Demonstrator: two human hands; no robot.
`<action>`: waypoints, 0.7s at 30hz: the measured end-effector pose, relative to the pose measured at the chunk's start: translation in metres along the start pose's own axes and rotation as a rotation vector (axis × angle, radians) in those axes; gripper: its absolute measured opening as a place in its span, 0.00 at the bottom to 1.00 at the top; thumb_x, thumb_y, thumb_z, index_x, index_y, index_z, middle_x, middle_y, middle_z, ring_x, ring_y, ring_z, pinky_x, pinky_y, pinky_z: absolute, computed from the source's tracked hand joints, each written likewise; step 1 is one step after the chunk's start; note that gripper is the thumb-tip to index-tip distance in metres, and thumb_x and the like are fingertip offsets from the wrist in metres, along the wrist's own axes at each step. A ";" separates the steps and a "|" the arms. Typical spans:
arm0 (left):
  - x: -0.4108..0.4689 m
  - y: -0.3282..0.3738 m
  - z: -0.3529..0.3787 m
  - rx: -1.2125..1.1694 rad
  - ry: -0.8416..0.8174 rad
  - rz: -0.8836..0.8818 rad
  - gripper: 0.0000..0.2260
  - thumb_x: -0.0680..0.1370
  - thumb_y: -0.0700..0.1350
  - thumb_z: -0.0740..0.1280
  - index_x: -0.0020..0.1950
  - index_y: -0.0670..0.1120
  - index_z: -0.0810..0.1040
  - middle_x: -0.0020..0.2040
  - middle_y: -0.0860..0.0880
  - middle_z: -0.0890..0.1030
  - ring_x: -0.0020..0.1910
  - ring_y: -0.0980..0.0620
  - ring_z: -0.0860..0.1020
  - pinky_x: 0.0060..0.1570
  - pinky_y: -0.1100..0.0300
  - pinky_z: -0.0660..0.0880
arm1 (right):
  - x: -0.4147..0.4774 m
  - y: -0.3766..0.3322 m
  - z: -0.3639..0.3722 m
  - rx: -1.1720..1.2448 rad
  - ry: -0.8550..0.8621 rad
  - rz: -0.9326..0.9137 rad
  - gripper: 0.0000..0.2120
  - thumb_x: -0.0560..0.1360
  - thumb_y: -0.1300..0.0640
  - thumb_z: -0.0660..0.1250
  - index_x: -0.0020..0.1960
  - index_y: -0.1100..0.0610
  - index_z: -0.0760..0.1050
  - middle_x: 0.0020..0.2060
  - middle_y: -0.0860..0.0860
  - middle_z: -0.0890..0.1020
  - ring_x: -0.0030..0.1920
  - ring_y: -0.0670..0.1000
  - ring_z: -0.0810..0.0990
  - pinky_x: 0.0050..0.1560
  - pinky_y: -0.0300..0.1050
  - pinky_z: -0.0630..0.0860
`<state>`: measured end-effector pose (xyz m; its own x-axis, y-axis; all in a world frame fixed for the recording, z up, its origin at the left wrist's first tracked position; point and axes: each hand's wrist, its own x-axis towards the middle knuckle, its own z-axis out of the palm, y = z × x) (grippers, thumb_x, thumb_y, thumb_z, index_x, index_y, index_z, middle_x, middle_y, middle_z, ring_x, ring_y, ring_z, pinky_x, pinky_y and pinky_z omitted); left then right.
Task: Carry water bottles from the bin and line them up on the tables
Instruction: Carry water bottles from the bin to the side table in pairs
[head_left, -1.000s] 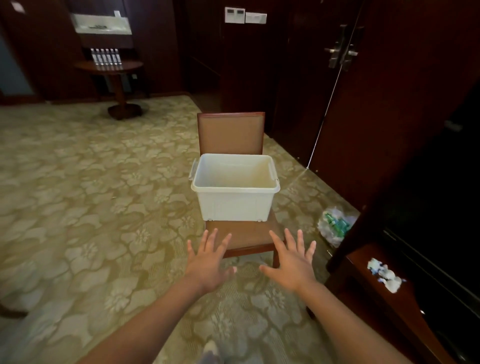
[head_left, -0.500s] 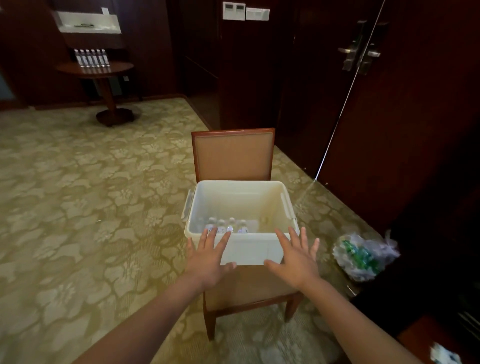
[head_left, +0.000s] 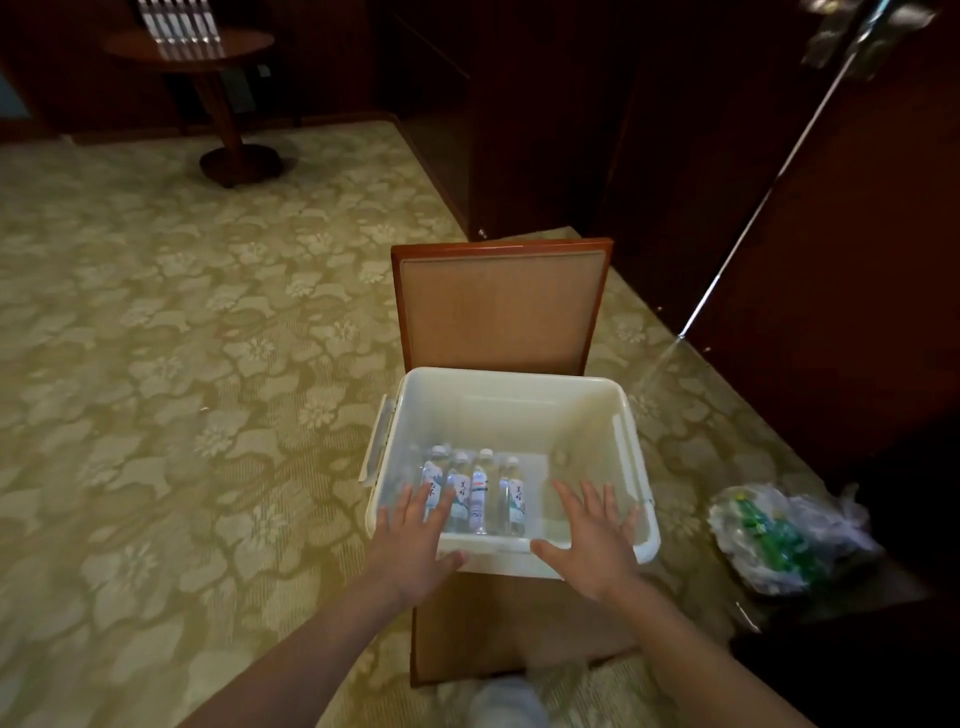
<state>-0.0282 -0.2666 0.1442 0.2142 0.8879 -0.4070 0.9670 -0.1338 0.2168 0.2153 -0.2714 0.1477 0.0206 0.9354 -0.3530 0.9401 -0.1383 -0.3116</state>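
Neither hand holds anything.

Head view, entries:

1. Left hand (head_left: 415, 540) and right hand (head_left: 592, 540): fingers straight and spread, palms down, above the near rim of the bin. The left is at 7 o'clock of it and the right at 5 o'clock. Whether they touch the rim cannot be told. Judged: spread ready to reach in, one hand to each side.

2. Bin (head_left: 511, 375): white plastic, open top, handles at 9 and 3 o'clock. It stands on the chair (head_left: 498, 306) seat, with the backrest at 12 o'clock. Judged: raised there so the contents can be reached without stooping.

3. Water bottles (head_left: 478, 491): four visible, lying side by side on the bin floor, caps toward 12 o'clock. They fill the left half and lie partly beneath the left fingers.

4. Round table (head_left: 234, 44): at 11 o'clock of the view, well apart across the carpet (head_left: 156, 364). It carries a row of bottles (head_left: 176, 26), upright and close together. Judged: part of the line-up is already in place.

5. Plastic bag (head_left: 779, 540): on the floor at 3 o'clock of the bin. It holds something green, unidentified.

Step in hand: pick-up not yet begun.
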 end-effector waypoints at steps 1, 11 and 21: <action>0.014 -0.001 -0.001 -0.005 -0.021 -0.007 0.36 0.80 0.65 0.54 0.79 0.55 0.37 0.81 0.48 0.40 0.79 0.44 0.38 0.77 0.45 0.42 | 0.016 0.002 0.003 0.002 -0.027 0.004 0.41 0.76 0.34 0.62 0.81 0.42 0.44 0.81 0.52 0.43 0.79 0.59 0.34 0.74 0.65 0.32; 0.167 0.002 0.011 -0.019 -0.239 -0.044 0.35 0.81 0.63 0.55 0.80 0.54 0.41 0.81 0.47 0.41 0.80 0.45 0.41 0.77 0.45 0.45 | 0.164 0.031 0.034 0.096 -0.289 0.077 0.41 0.75 0.36 0.64 0.80 0.41 0.45 0.81 0.50 0.44 0.79 0.58 0.36 0.76 0.64 0.38; 0.278 -0.012 0.080 0.110 -0.419 -0.099 0.37 0.78 0.68 0.49 0.80 0.53 0.40 0.81 0.47 0.42 0.79 0.45 0.40 0.76 0.43 0.42 | 0.264 0.066 0.112 0.194 -0.454 0.140 0.42 0.74 0.40 0.68 0.80 0.43 0.49 0.81 0.54 0.51 0.80 0.60 0.45 0.78 0.57 0.47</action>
<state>0.0305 -0.0531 -0.0432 0.1351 0.6467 -0.7507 0.9898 -0.1232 0.0720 0.2442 -0.0701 -0.0649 -0.0482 0.6738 -0.7373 0.8575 -0.3507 -0.3765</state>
